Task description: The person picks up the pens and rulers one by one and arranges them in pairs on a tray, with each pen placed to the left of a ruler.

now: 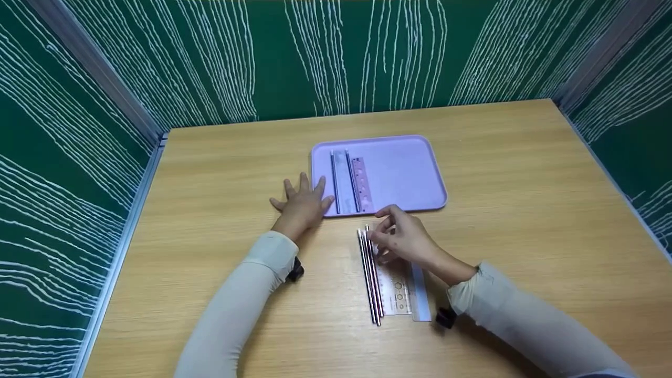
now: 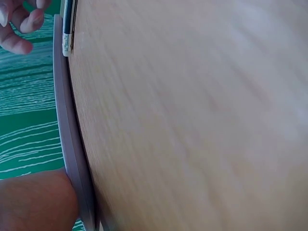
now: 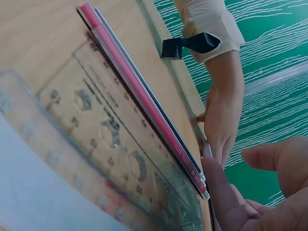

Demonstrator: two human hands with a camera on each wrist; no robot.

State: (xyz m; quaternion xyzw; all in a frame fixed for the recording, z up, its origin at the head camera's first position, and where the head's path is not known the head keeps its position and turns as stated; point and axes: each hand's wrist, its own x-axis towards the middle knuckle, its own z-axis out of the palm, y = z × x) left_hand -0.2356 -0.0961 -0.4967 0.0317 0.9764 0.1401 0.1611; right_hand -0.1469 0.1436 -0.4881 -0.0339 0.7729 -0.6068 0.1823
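My left hand (image 1: 302, 207) is spread flat, with its right-side fingers and thumb over the left rim of a purple tray (image 1: 407, 173). My right hand (image 1: 407, 239) hovers over the upper end of several pencils (image 1: 369, 281) and two rulers lying on the table. Its fingers are loosely bent, and the right wrist view shows thumb and fingers apart with nothing between them. One pencil there is pink (image 3: 144, 98). Beside it lies a clear ruler with hexagon cut-outs (image 1: 397, 294), then a light-blue ruler (image 1: 420, 299), partly hidden by the hand.
Inside the tray, at its left, lie a dark pencil (image 1: 336, 184), a clear ruler (image 1: 343, 176), another dark pencil (image 1: 353, 184) and a pink ruler (image 1: 361, 184). Green walls with white lines (image 1: 273, 68) stand along the wooden table's (image 1: 525, 210) back and sides.
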